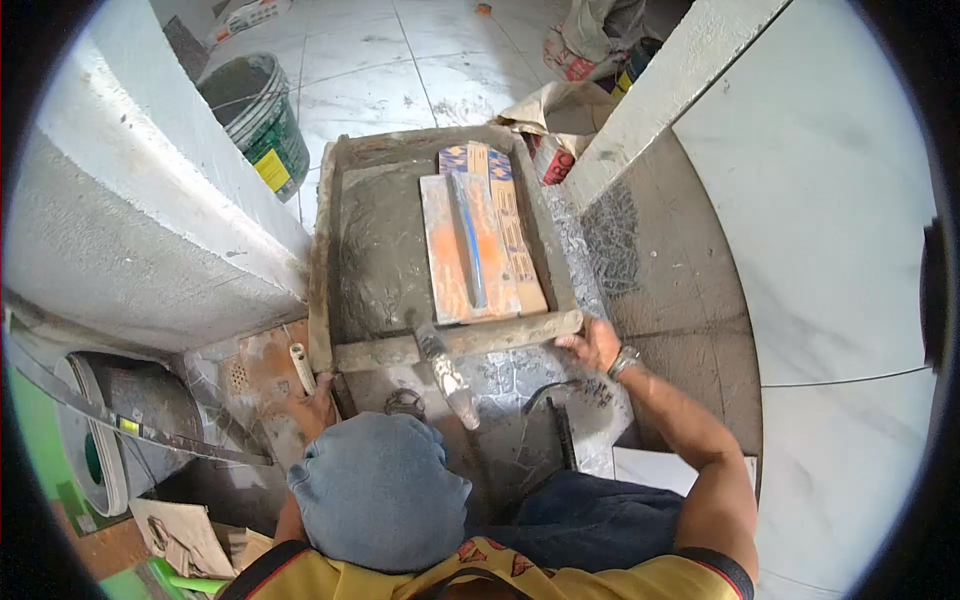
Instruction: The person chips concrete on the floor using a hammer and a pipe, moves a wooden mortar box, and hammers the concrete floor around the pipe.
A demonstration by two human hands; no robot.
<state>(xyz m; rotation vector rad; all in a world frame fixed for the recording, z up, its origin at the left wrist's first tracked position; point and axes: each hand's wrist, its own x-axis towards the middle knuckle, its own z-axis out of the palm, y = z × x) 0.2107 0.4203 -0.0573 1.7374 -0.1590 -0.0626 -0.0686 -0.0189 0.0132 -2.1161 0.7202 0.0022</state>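
In front of me is a wooden mortar tray (pixel 375 352) with wet grey mortar (pixel 385 250) in its left part. My right hand (pixel 597 347), a watch on its wrist, grips the near right corner. At the near left corner is my left hand (pixel 314 405), its fingers closed around the edge and partly hidden. On the tray's right side, a flat float-like tool (pixel 445 240) with a long handle rests over printed cardboard (pixel 512 240). A mortar-caked trowel handle (pixel 455 385) sticks out over the near rim towards me.
A green bucket (pixel 265 140) stands beyond the white wall edge at left. Torn paper sacks (pixel 560 110) lie at the far right, near a slanting white post (pixel 660 100). White buckets (pixel 95 440) and a long metal straightedge (pixel 140 430) are at lower left. Large marble-look tiles (pixel 830 200) line the right.
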